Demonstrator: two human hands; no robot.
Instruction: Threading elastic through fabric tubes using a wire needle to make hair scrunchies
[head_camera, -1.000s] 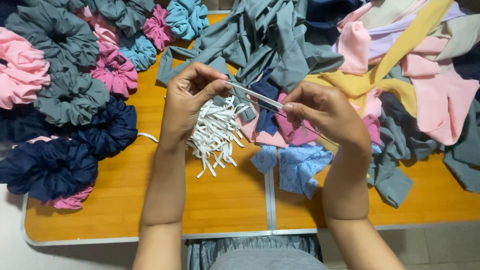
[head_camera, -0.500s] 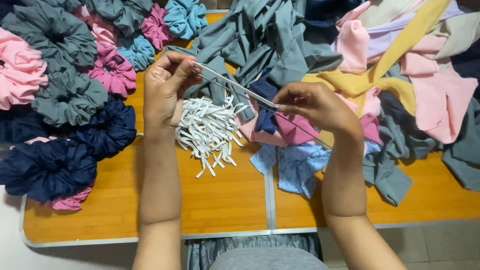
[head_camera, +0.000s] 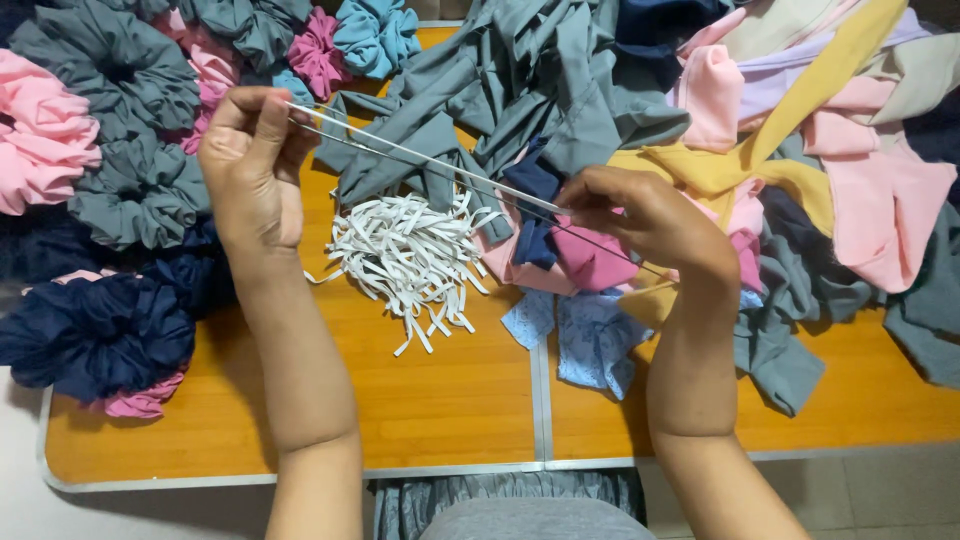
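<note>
Orange tabletop (head_camera: 450, 420) fills my view under fabric. My left hand (head_camera: 250, 165) lifts far left, pinching a white elastic strip (head_camera: 420, 160); my right hand (head_camera: 640, 215) pinches its other end, mid-table, taut.

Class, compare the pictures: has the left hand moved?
Yes. The left hand has moved up and leftward, away from the white elastic pile, toward the scrunchies.
</note>
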